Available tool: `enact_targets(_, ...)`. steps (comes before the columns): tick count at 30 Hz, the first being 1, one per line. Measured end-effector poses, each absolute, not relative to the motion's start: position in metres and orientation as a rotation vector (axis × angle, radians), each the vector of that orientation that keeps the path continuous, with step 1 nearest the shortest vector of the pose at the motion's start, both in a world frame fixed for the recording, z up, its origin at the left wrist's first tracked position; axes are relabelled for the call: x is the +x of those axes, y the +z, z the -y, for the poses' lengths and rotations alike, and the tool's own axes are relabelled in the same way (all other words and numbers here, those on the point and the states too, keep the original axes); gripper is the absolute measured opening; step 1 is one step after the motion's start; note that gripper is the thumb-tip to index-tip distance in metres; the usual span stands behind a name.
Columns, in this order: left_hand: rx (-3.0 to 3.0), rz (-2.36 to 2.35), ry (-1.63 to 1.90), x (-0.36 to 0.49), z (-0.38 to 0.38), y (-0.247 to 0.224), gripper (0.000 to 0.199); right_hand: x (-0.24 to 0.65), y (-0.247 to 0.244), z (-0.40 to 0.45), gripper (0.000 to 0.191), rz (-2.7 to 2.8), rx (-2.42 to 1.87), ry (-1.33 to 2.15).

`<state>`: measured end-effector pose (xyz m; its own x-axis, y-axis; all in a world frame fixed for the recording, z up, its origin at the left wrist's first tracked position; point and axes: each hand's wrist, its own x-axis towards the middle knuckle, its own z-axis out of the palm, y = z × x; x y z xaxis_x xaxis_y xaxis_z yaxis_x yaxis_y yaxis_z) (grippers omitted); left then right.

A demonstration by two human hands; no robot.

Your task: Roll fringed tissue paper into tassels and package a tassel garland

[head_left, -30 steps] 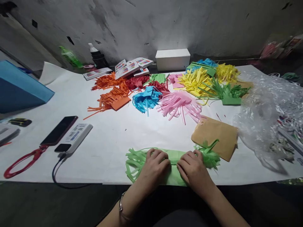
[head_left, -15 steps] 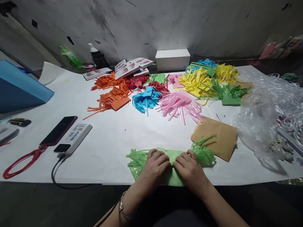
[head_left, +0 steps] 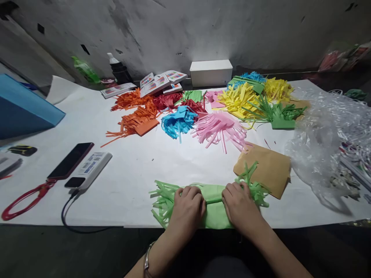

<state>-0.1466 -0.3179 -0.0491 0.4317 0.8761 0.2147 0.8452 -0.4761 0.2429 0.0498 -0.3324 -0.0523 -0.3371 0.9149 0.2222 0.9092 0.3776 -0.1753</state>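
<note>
A sheet of light green tissue paper [head_left: 216, 215] with fringed ends lies at the table's near edge. Across its middle runs a narrow rolled or folded ridge. On the left part of that ridge, my left hand [head_left: 189, 206] has its fingers curled over the paper. My right hand [head_left: 238, 202] grips the ridge farther right, fingers also bent down on it. Loose green strips spread out beyond both hands. Both thumbs are mostly hidden. A brown paper envelope [head_left: 265, 170] lies just beyond my right hand, with some green strips over its lower edge.
Fringed paper bundles lie across the back: orange [head_left: 139, 121], blue [head_left: 179, 121], pink [head_left: 220, 127], yellow [head_left: 240, 100] and green [head_left: 279, 116]. Clear plastic wrap [head_left: 315, 150] is heaped at right. A phone [head_left: 71, 160] and white power bank [head_left: 92, 166] with a cable lie left.
My hands have moved apart along the green paper, baring more of the rolled ridge between them. The fringe at both ends has shifted and spread.
</note>
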Motion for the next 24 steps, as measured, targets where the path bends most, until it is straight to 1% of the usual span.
enact_targets(3, 2.601, -1.614, 0.449, -0.143, 0.315, -0.047, 0.012, 0.044, -0.045, 0.326, 0.010, 2.366, -1.701, 0.047)
enact_targets(6, 2.764, -1.407, 0.438, -0.144, 0.314, -0.041, 0.011, 0.043, -0.040, 0.321, 0.009, 2.372, -1.737, 0.066)
enact_targets(9, 2.934, -1.161, 0.344, -0.143, 0.313, -0.038, 0.013, 0.045, -0.037, 0.319, 0.010, 2.374, -1.721, 0.063)
enact_targets(13, 2.959, -1.156, 0.297, -0.136, 0.304, -0.046, 0.020, 0.046, -0.036, 0.324, 0.015, 2.380, -1.620, 0.010)
enact_targets(18, 2.903, -1.192, 0.421, -0.136, 0.291, -0.048, 0.021, 0.036, -0.052, 0.330, 0.014, 2.376, -1.406, -0.094)
enact_targets(20, 2.914, -1.169, 0.510, -0.137, 0.293, -0.044, 0.020, 0.031, -0.061, 0.328, 0.017, 2.342, -1.354, -0.143)
enact_targets(24, 2.919, -0.911, 0.779, -0.140, 0.303, -0.047, 0.021, 0.029, -0.068, 0.320, 0.019, 2.174, -1.328, -0.209)
